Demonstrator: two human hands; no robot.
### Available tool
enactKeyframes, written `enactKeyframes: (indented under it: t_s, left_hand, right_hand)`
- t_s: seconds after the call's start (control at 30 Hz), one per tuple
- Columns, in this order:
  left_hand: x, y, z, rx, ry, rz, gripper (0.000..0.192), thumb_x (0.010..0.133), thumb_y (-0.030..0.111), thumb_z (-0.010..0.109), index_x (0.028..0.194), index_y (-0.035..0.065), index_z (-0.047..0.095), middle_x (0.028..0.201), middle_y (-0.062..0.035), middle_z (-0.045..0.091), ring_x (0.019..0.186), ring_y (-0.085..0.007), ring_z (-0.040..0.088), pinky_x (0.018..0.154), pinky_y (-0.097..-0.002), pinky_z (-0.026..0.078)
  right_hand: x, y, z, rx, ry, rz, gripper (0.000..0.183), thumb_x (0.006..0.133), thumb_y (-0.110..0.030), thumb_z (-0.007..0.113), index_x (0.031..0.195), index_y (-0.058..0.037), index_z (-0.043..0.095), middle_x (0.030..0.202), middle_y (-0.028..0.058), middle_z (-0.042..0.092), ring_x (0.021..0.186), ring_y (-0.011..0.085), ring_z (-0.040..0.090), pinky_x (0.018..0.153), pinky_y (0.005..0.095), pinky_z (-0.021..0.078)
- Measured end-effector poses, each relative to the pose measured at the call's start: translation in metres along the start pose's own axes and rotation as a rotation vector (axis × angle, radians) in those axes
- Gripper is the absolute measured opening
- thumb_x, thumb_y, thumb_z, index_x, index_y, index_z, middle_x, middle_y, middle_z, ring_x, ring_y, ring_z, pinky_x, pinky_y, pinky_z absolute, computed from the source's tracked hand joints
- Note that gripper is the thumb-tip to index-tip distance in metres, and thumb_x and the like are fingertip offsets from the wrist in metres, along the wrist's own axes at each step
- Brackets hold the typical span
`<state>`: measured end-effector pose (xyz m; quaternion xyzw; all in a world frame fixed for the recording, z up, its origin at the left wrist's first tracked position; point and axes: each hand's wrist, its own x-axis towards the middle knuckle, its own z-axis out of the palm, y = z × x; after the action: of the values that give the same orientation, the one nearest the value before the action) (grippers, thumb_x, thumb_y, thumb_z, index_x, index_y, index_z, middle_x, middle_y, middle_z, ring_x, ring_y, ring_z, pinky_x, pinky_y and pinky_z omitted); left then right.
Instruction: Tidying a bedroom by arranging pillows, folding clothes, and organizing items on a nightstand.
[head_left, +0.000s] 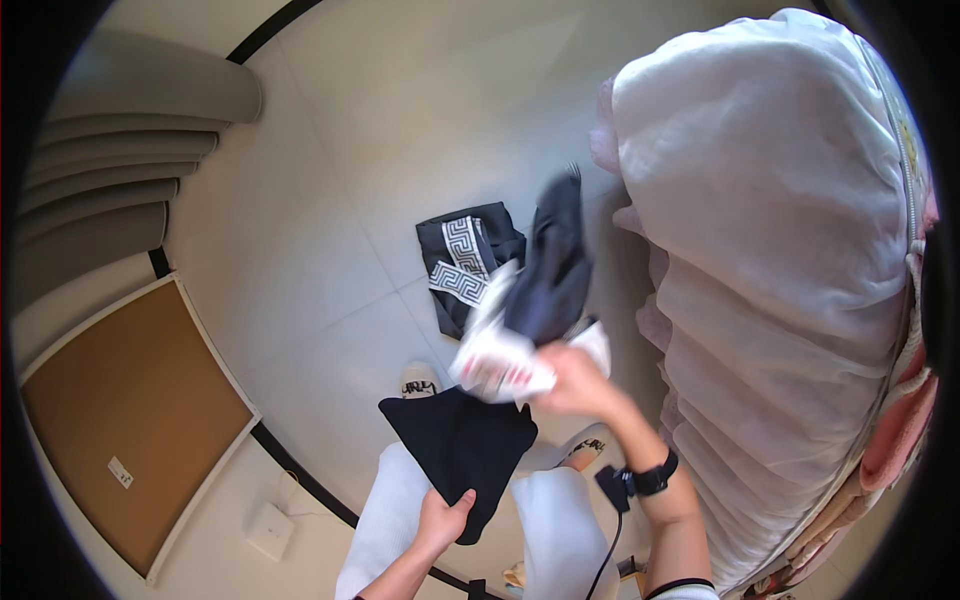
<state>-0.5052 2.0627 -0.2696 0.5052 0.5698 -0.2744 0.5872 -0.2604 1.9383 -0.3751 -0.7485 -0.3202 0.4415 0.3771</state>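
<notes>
My left hand (444, 517) grips the lower end of a black cloth garment (469, 442), which spreads out above my knees. In my right hand (581, 375) is a crumpled white cloth or bag with red print (499, 367), blurred by motion. Just past that hand is a dark garment (555, 255) with stripes at its far end; whether I hold it too cannot be told. On the tiles beyond lies a folded black garment (472, 225) with a white Greek-key band (463, 244). The white item partly covers its near edge.
A bed with a white, ruffled cover (765, 225) runs along the right. Grey curtains (135, 127) hang at the upper left, above a framed brown board (142, 427) leaning by the wall. A cable (611, 555) trails from the device (649, 476) on my right wrist.
</notes>
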Motion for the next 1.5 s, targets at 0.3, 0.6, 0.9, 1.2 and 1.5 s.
enactKeyframes:
  t_s: [0.3,0.6,0.9,1.2,1.5]
  left_hand:
    - [0.007,-0.012,0.002,0.306,-0.158,0.121,0.029,0.079,0.018,0.062,0.101,0.0003,0.059,0.095,-0.0213,0.062,0.092,-0.0366,0.058,0.078,-0.0375,0.046]
    - [0.009,-0.026,-0.006,0.212,-0.049,0.105,0.029,0.079,0.012,0.062,0.105,-0.0013,0.058,0.097,-0.0178,0.064,0.093,-0.0295,0.061,0.081,-0.0346,0.046]
    - [-0.060,-0.076,-0.017,-0.217,-0.074,-0.145,0.043,0.075,-0.007,0.054,0.118,-0.0067,0.048,0.108,-0.0161,0.058,0.095,-0.0257,0.059,0.082,-0.0344,0.047]
    - [-0.214,0.028,0.005,-0.293,-0.315,-0.013,0.055,0.085,0.022,0.055,0.133,0.0040,0.035,0.125,-0.0097,0.049,0.110,-0.0217,0.050,0.088,-0.0343,0.044]
    - [-0.397,0.151,-0.006,-0.182,-0.405,0.312,0.050,0.074,-0.010,0.052,0.122,-0.0039,0.041,0.116,-0.0184,0.053,0.102,-0.0317,0.056,0.089,-0.0435,0.046]
  right_hand:
    - [0.081,0.046,0.083,-0.544,0.401,0.103,0.029,0.064,-0.015,0.066,0.092,-0.0125,0.062,0.115,0.0180,0.047,0.116,0.0429,0.033,0.079,0.0576,0.0374]
    - [0.073,0.030,0.111,-0.098,0.330,0.103,0.022,0.056,-0.015,0.065,0.076,-0.0053,0.061,0.074,0.0170,0.057,0.072,0.0360,0.057,0.065,0.0438,0.0470]
    - [-0.137,-0.182,0.004,-0.016,0.364,-0.041,0.019,0.059,-0.017,0.063,0.067,-0.0043,0.051,0.062,0.0148,0.049,0.060,0.0339,0.053,0.054,0.0429,0.0436]
    - [-0.342,-0.350,-0.168,0.667,0.551,0.116,0.033,0.062,-0.009,0.072,0.092,0.0002,0.062,0.088,0.0084,0.064,0.079,0.0138,0.061,0.070,0.0283,0.0470]
    - [-0.427,-0.414,-0.348,1.243,1.012,-0.441,0.051,0.066,-0.003,0.059,0.114,0.0043,0.047,0.100,0.0150,0.059,0.087,0.0242,0.061,0.075,0.0345,0.0511]
